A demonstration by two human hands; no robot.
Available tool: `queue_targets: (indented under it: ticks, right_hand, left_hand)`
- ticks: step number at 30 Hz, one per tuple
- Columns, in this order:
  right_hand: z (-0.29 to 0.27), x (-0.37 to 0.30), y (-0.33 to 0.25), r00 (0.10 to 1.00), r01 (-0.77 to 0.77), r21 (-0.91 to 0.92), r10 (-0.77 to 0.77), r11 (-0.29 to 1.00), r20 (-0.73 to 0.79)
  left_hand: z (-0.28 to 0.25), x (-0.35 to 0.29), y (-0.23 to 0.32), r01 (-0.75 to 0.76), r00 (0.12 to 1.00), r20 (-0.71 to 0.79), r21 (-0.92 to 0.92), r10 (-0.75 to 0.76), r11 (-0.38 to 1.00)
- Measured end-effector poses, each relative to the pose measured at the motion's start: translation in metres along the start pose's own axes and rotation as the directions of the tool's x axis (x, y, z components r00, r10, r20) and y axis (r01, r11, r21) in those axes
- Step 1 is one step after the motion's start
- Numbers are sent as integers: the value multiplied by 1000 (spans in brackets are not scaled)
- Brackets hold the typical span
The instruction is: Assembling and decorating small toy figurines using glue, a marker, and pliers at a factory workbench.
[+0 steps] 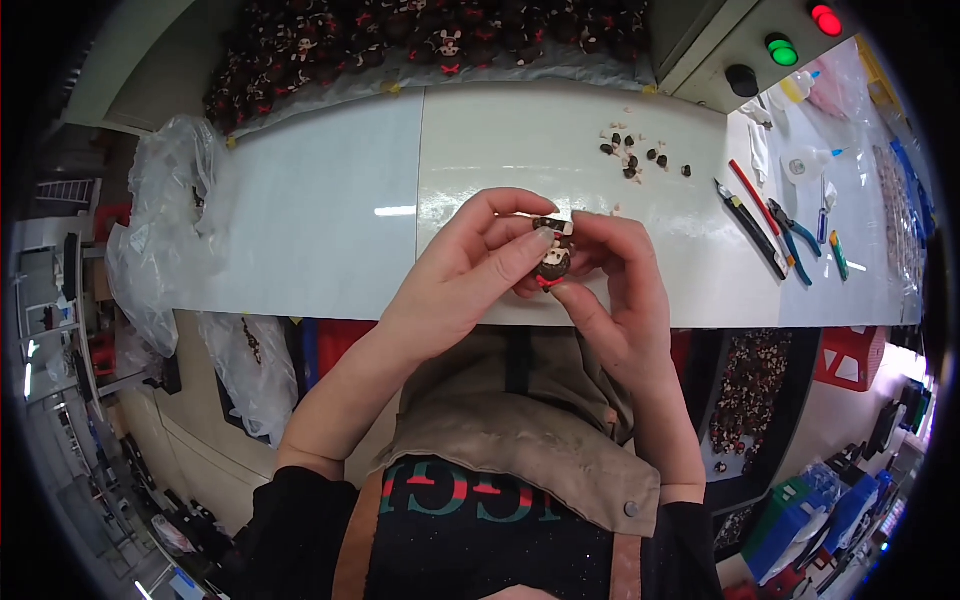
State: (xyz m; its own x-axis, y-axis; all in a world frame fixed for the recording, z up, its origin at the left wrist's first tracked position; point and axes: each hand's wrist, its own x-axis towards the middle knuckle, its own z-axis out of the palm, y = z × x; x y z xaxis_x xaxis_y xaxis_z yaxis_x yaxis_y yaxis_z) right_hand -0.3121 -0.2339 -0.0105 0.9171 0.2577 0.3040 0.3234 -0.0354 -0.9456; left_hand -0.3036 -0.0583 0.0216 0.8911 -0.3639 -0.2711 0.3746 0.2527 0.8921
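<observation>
While the apron (520, 450) fills the near side, we look right, below the table (320, 225), and there's a dark tray (806, 405), loaded with loose brown and cream pieces (752, 385); its raised walls probably stop them scattering. Near left, a clear bag (270, 400) sags, a few dark bits showing through it.

Up to the table's near edge now, and here are the hands! They hold a small figure (553, 264), brown, cream and red, just above the white top. The left hand (462, 272) pinches it, thumb across its front, fingers curled around behind. The right hand (628, 285) pinches too, thumb at the near end, index finger by the far end. Two grips on something so little: presumably to steady it and leave its front in sight.

Off to the right lie a knife (752, 232), and pliers (793, 240), likely there for easy reach. Farther out, small dark pieces (630, 160) are sprinkled on the table. And at the far side, a crowd of figures (450, 40) rests on grey cloth (400, 97), perhaps laid as padding.
</observation>
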Motion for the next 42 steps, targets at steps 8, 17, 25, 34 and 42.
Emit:
queue_targets:
  ticks: [8, 17, 25, 34, 42]
  right_hand:
    - [5, -1, 7, 999, 28, 22, -27, 999, -26]
    - [7, 1, 2, 998, 16, -112, -23, 994, -57]
    - [12, -7, 8, 996, -44, 113, 52, 993, -72]
    - [16, -2, 14, 994, -69, 40, 72, 997, -85]
    - [9, 2, 16, 988, -61, 65, 70, 996, -137]
  left_hand:
    - [9, -6, 5, 21, 1000, -6, 110, -20, 994]
    - [-4, -9, -4, -70, 997, 31, 57, 68, 996]
    - [-2, -3, -17, -166, 986, -36, -2, 166, 986]
    - [-2, 8, -30, -287, 956, -52, 22, 288, 958]
    - [4, 16, -28, -321, 947, -1, 41, 322, 946]
